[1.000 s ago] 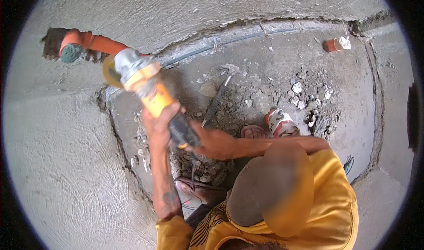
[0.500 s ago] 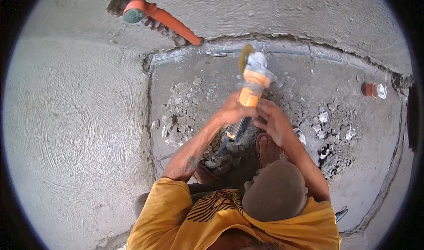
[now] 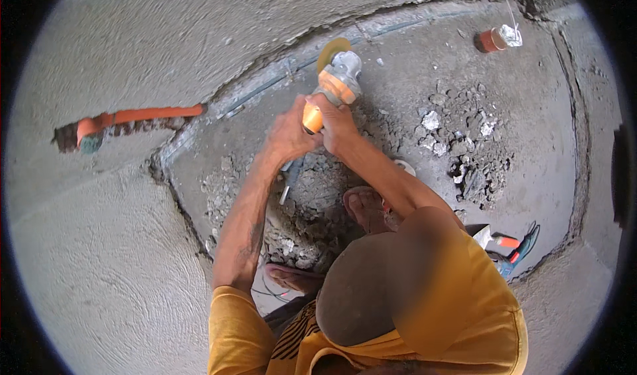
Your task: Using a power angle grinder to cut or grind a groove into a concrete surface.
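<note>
My left hand [image 3: 290, 133] is closed round the rear body of an orange and grey angle grinder [image 3: 338, 85]. From the other side my right hand [image 3: 340, 124] wraps the same body. The grinder points away from me, and its yellowish disc [image 3: 330, 52] is at the far end. In the picture the disc lies close to a thin grey conduit [image 3: 265, 83] along the foot of the wall; I cannot tell whether they touch. Parts of the fingers are hidden behind the grinder.
Broken rubble [image 3: 471, 143] lies on the floor at the right and around my feet. An orange pipe [image 3: 146, 115] is set into the wall at left. A short orange pipe stub [image 3: 491, 41] stands far right. A trowel [image 3: 488, 234] and a blue-green tool [image 3: 524, 246] lie near right.
The view has turned, so the wall and pipe sit differently. The grinder has shifted toward the conduit, its disc tilted more flatly. My right hand's loose fingers have closed round the body.
</note>
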